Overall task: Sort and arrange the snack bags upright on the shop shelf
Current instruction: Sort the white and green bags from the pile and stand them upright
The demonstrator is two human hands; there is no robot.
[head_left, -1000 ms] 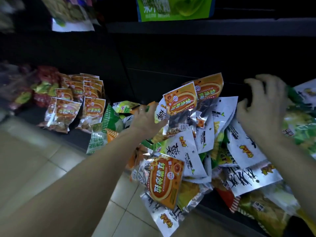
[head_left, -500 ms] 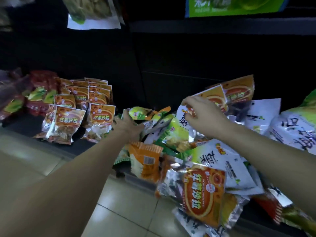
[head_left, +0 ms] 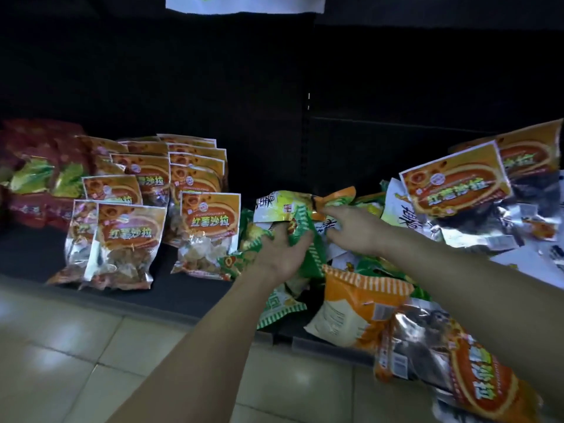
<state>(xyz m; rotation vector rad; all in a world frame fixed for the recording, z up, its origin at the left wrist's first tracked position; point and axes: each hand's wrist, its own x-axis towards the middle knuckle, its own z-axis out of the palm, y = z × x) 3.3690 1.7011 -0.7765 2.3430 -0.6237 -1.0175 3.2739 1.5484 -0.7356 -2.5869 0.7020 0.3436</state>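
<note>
At the shelf's (head_left: 195, 296) front edge on the right, an orange bag (head_left: 476, 383) with a clear window hangs over the lip, its yellow print upside down. Behind it an orange-and-white bag (head_left: 357, 309) lies flat. Mid-shelf, the left hand (head_left: 282, 251) grips a green striped bag (head_left: 305, 236), long axis roughly upright, tilted. The right hand (head_left: 351, 228) pinches a crumpled yellow-green bag (head_left: 287, 206) just beyond. Toward the left, upright orange bags (head_left: 210, 218) stand in rows, reading 红薯沙拉.
</note>
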